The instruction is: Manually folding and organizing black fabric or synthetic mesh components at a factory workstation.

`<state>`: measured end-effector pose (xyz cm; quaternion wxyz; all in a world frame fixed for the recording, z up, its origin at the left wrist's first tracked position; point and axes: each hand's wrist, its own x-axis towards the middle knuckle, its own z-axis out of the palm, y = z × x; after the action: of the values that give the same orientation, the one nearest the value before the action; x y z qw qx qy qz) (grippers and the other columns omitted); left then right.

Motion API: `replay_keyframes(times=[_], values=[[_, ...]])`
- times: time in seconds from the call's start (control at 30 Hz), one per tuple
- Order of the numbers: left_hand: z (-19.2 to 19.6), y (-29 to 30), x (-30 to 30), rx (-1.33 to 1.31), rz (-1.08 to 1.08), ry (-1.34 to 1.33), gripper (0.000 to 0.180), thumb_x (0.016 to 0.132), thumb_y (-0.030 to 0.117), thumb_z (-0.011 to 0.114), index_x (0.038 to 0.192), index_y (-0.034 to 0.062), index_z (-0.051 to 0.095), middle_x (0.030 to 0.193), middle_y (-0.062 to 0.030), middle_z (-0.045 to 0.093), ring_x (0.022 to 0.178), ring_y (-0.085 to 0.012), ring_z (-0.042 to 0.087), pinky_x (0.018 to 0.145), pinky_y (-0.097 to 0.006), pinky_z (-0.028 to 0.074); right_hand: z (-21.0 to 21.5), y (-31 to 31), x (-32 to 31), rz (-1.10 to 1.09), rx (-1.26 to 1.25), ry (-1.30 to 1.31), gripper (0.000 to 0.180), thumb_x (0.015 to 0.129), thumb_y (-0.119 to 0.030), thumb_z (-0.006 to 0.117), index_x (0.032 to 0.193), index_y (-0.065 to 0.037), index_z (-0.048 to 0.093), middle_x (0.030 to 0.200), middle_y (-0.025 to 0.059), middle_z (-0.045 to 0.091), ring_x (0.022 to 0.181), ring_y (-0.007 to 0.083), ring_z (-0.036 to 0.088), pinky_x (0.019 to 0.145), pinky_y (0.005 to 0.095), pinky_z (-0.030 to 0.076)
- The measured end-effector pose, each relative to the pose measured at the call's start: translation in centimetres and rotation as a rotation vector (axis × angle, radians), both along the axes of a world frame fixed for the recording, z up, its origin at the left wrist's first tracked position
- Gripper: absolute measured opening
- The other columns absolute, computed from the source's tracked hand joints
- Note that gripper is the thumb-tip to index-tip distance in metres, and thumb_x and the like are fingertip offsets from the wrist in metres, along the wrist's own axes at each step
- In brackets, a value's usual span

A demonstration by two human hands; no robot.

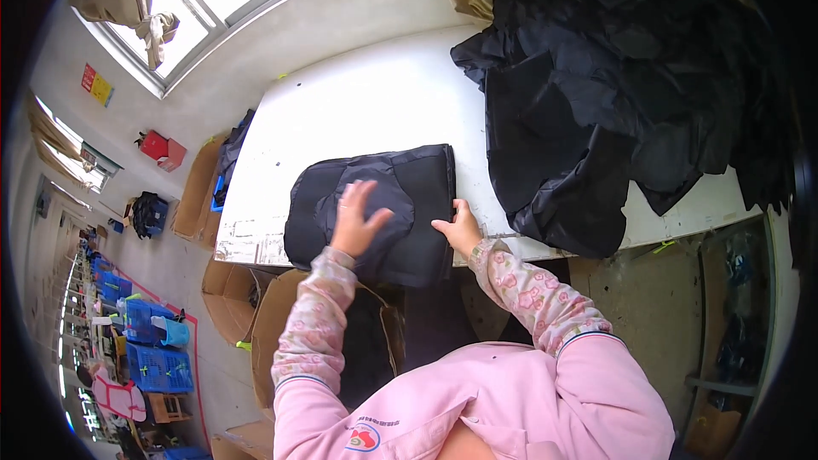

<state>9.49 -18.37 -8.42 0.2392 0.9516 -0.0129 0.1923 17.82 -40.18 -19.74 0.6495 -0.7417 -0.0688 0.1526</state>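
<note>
A flat black fabric panel (319, 196), with a rounded section of smoother cloth in its middle, lies on the white table (366, 89) and reaches over its near edge. My left hand (358, 220) is over the middle of the panel with its fingers spread; whether the palm presses on the cloth cannot be made out. At the panel's right edge, my right hand (461, 228) has thumb and fingers around the border. Just to the right lies another black fabric piece (554, 162), bent up at its sides and hanging over the table's front.
A large heap of black fabric pieces (648, 60) covers the table's right side. Cardboard boxes (277, 315) stand below the near edge and another cardboard box (200, 192) at the left. Farther left are blue crates (162, 366) and a seated person (118, 393).
</note>
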Motion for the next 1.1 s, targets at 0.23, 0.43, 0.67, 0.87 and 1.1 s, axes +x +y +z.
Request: replay_keyframes(times=[0.23, 0.43, 0.67, 0.87, 1.1], values=[[-6.0, -5.7, 0.3, 0.16, -0.061, 0.365, 0.082, 0.081, 0.061, 0.062, 0.149, 0.0268, 0.032, 0.156, -0.0166, 0.023, 0.145, -0.0359, 0.016, 0.11, -0.065, 0.008, 2.7, -1.9, 0.3, -0.022, -0.036, -0.001, 0.064, 0.073, -0.018, 0.08, 0.124, -0.002, 0.046, 0.084, 0.0125, 0.063, 0.078, 0.0265, 0.064, 0.072, 0.0371, 0.051], [-6.2, -4.6, -0.3, 0.147, -0.038, 0.38, 0.082, 0.08, 0.06, 0.064, 0.148, 0.0251, 0.034, 0.156, -0.0151, 0.023, 0.145, -0.0349, 0.017, 0.111, -0.065, 0.006, 14.3, -11.9, 2.1, -0.036, -0.039, -0.684, 0.034, 0.079, 0.001, 0.066, 0.112, -0.004, 0.057, 0.102, 0.0138, 0.058, 0.096, 0.0285, 0.061, 0.081, 0.0347, 0.05], [-4.8, -6.2, 1.0, 0.13, -0.035, 0.311, 0.071, 0.082, 0.052, 0.067, 0.14, 0.019, 0.045, 0.151, -0.0174, 0.031, 0.142, -0.0358, 0.023, 0.111, -0.063, 0.012, 16.3, -25.4, 9.1, 0.035, -1.078, -1.056, 0.027, 0.07, -0.009, 0.075, 0.095, -0.012, 0.068, 0.12, 0.0081, 0.059, 0.128, 0.0318, 0.043, 0.111, 0.0449, 0.029], [0.3, -15.5, 2.4, -1.039, -0.223, 0.441, 0.032, 0.094, 0.03, 0.061, 0.106, 0.0002, 0.062, 0.092, -0.0062, 0.065, 0.086, -0.0187, 0.065, 0.073, -0.031, 0.051, 21.6, -25.0, 5.3, -0.082, -0.548, -1.157, 0.011, 0.075, -0.007, 0.069, 0.085, -0.007, 0.066, 0.097, 0.0084, 0.063, 0.1, 0.031, 0.058, 0.093, 0.0426, 0.045], [7.3, -19.0, 7.7, -0.159, 0.012, -0.172, 0.04, 0.085, 0.043, 0.068, 0.088, 0.0033, 0.063, 0.069, -0.0116, 0.051, 0.066, -0.0287, 0.054, 0.061, -0.038, 0.045, 21.7, -21.1, -3.0, 0.443, -0.385, -1.526, 0.018, 0.066, -0.008, 0.062, 0.081, 0.0, 0.064, 0.099, 0.0102, 0.063, 0.108, 0.0267, 0.059, 0.102, 0.0398, 0.046]])
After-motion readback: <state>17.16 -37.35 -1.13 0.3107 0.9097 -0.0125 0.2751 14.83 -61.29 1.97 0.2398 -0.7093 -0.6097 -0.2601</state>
